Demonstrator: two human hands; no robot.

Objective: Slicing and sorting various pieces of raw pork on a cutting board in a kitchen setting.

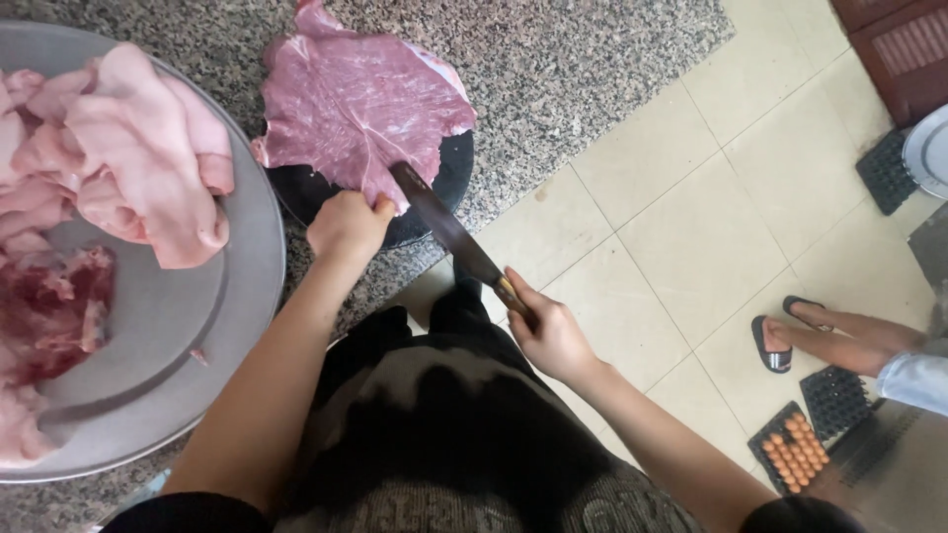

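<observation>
A broad flat slab of raw red meat [360, 99] lies spread over a round dark cutting board [449, 183] on the speckled granite counter [573, 59]. My left hand [346, 225] pinches the slab's near edge. My right hand [548, 331] grips the handle of a long knife [444, 227], whose blade tip rests at the meat's near edge right beside my left fingers.
A large round metal tray [188, 326] at left holds pale pink pork skin pieces [138, 148] and darker red meat [49, 316]. Beige tiled floor lies at right. Another person's sandalled feet [790, 331] stand there, near black egg trays [795, 449].
</observation>
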